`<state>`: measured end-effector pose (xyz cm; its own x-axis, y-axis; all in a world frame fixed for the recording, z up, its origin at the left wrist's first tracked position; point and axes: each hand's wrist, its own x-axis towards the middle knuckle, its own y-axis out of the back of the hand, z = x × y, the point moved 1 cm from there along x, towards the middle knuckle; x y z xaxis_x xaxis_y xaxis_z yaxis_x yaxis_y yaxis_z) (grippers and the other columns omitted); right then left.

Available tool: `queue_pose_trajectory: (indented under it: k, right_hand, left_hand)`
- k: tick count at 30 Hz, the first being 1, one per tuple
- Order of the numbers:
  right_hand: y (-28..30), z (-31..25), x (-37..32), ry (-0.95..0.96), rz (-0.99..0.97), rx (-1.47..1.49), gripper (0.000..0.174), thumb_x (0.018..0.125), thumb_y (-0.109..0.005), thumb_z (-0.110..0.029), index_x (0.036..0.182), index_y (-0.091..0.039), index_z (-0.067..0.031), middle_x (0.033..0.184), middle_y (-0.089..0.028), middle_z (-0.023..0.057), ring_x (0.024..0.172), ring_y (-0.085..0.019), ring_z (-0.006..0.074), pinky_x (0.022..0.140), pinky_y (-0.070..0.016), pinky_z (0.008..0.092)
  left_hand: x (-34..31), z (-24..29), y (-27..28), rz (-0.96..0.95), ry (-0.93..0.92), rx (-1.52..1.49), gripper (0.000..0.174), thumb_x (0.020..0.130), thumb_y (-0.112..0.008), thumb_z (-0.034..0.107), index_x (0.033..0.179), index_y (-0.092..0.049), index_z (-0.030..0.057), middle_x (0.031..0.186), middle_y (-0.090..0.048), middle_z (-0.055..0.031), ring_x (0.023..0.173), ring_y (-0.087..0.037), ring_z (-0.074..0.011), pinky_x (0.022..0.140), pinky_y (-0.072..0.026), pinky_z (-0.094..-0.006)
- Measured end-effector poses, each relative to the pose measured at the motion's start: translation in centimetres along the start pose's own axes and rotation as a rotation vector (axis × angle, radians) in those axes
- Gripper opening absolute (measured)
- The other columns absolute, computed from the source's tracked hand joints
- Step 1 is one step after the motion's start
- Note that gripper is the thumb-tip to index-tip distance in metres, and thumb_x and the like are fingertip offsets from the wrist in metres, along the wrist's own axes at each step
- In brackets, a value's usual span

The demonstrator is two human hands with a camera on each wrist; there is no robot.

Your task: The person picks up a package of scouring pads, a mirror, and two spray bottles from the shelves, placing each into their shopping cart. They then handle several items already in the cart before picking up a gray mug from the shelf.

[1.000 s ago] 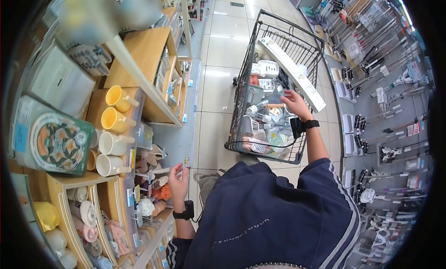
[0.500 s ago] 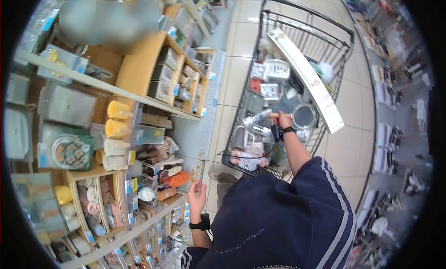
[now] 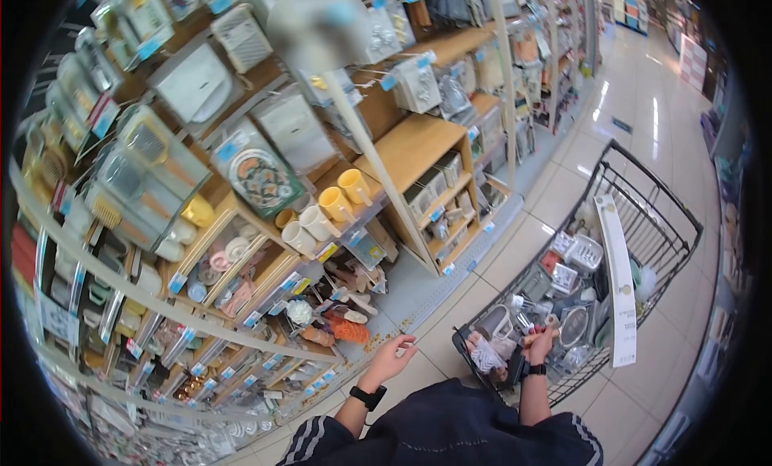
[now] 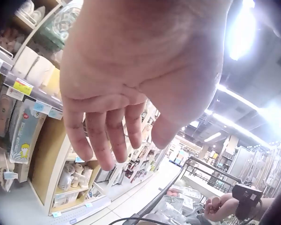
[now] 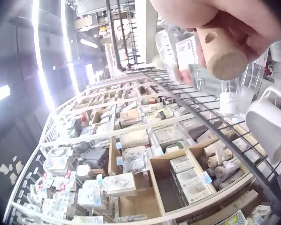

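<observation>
Left hand: the left hand [image 3: 394, 355] is held up in the air in front of the lower shelves. The fingers [image 4: 100, 140] are kept straight and a little spread, and nothing is held or touched by them.
Right hand: the right hand [image 3: 539, 343] is placed inside the shopping cart [image 3: 653, 194], over the goods. Its fingers are curled tightly round a wooden handle [image 5: 220, 51].
Wooden handle: it is round and made of light wood, and a small hole is seen near its end. It is found in the near part of the cart, in the grip of the right hand. What is fixed at its other end cannot be told.
Shopping cart: it is made of black wire and stands on the tiled floor [image 3: 635, 104], on the right side of the person. It is filled with many packed goods. A long white box [image 3: 618, 281] is leaned across it, with one end above the rim.
White mug: a white mug [image 5: 271, 122] is seen near the wooden handle, close to the wire of the cart.
Shelves: wooden shelves [image 3: 418, 144] are seen on the left side. Yellow mugs [image 3: 346, 192] and white mugs [image 3: 310, 229] are laid there in a row, and a patterned plate pack [image 3: 257, 172] is hung just above them.
Wrists: a black band [image 3: 368, 398] is worn on the left wrist, and another one on the right wrist.
</observation>
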<state>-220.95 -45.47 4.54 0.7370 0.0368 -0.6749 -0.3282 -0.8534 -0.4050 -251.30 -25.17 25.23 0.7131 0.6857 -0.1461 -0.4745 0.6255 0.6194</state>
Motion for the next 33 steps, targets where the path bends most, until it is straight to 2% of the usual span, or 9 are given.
queue_pose_trajectory:
  k: [3,7,10,15,18,22,25,29,33]
  right_hand:
    - [-2.8,-1.6,-5.7,0.046,-0.060,-0.016,0.027,0.094,-0.052,-0.036,0.092,-0.045,-0.0097,0.076,-0.057,0.0052,0.059,-0.058,0.0147,0.050,-0.0485,0.0279]
    - [-6.2,-3.0,-13.0,0.173,-0.227,-0.046,0.024,0.098,-0.050,-0.033,0.089,-0.043,-0.0120,0.065,-0.044,-0.0021,0.051,-0.045,0.0085,0.046,-0.0410,0.0239]
    - [-7.6,-3.0,-17.0,0.289,-0.411,-0.193,0.022,0.099,-0.049,-0.031,0.090,-0.043,-0.0116,0.066,-0.044,-0.0024,0.054,-0.045,0.0069,0.046,-0.0391,0.0230]
    - [-8.7,-1.3,-25.3,0.399,-0.872,-0.454,0.020,0.099,-0.049,-0.023,0.085,-0.043,-0.0099,0.055,-0.037,-0.0039,0.044,-0.038,0.0067,0.041,-0.0339,0.0233]
    - [-7.6,1.8,-28.0,0.552,-1.110,-0.770,0.021,0.096,-0.053,-0.021,0.081,-0.047,-0.0075,0.056,-0.041,-0.0038,0.048,-0.039,0.0052,0.043,-0.0327,0.0233]
    - [-6.0,5.9,-34.7,0.527,-1.388,-0.981,0.018,0.091,-0.060,-0.019,0.081,-0.055,-0.0043,0.059,-0.048,-0.0024,0.054,-0.044,0.0058,0.047,-0.0359,0.0268]
    - [-4.9,7.6,-40.2,0.539,-1.557,-1.000,0.013,0.091,-0.058,-0.014,0.084,-0.057,-0.0024,0.064,-0.051,-0.0022,0.056,-0.044,0.0043,0.048,-0.0358,0.0232]
    - [-3.5,8.2,-44.9,0.411,-1.618,-1.015,0.015,0.089,-0.061,-0.015,0.091,-0.059,0.0005,0.067,-0.054,-0.0013,0.060,-0.047,0.0049,0.053,-0.0388,0.0234]
    - [-2.1,10.2,-46.5,0.429,-1.694,-0.986,0.017,0.088,-0.063,-0.016,0.092,-0.060,0.0011,0.068,-0.057,0.0005,0.062,-0.049,0.0058,0.055,-0.0411,0.0244]
  left_hand:
    - [-1.4,0.2,0.3,0.012,-0.045,0.000,0.031,0.089,-0.064,0.022,0.114,-0.060,0.0041,0.106,-0.066,-0.0085,0.095,-0.064,-0.0167,0.081,-0.0482,-0.0298]
    - [-4.4,-1.0,0.7,0.062,-0.053,-0.105,0.033,0.089,-0.064,0.025,0.115,-0.060,0.0055,0.109,-0.066,-0.0096,0.095,-0.065,-0.0186,0.080,-0.0495,-0.0317]
    - [-7.3,-1.9,1.1,0.109,-0.042,-0.225,0.034,0.090,-0.064,0.025,0.117,-0.058,0.0049,0.111,-0.066,-0.0088,0.096,-0.065,-0.0180,0.080,-0.0494,-0.0304]
    - [-11.3,-2.5,2.2,0.149,-0.077,-0.420,0.036,0.093,-0.060,0.020,0.124,-0.052,0.0036,0.115,-0.063,-0.0055,0.099,-0.060,-0.0127,0.086,-0.0471,-0.0279]
    - [-13.2,-1.8,3.1,0.177,-0.147,-0.576,0.037,0.094,-0.059,0.016,0.127,-0.050,0.0029,0.118,-0.062,-0.0057,0.100,-0.060,-0.0124,0.088,-0.0471,-0.0281]
    - [-15.3,-0.6,4.2,0.249,-0.287,-0.777,0.036,0.095,-0.058,0.017,0.127,-0.050,0.0035,0.117,-0.062,-0.0065,0.095,-0.061,-0.0130,0.084,-0.0488,-0.0267]
    - [-16.9,-3.0,5.1,0.269,-0.120,-0.874,0.034,0.094,-0.058,0.011,0.126,-0.051,0.0026,0.114,-0.063,-0.0056,0.100,-0.061,-0.0133,0.089,-0.0486,-0.0282]
    - [-20.9,-4.5,6.4,0.393,-0.049,-1.034,0.030,0.094,-0.058,0.013,0.122,-0.055,0.0020,0.112,-0.063,-0.0046,0.100,-0.061,-0.0128,0.087,-0.0491,-0.0274]
    - [-24.1,-5.7,7.1,0.417,-0.027,-1.146,0.030,0.094,-0.059,0.015,0.120,-0.057,0.0019,0.111,-0.063,-0.0044,0.100,-0.060,-0.0121,0.088,-0.0476,-0.0278]
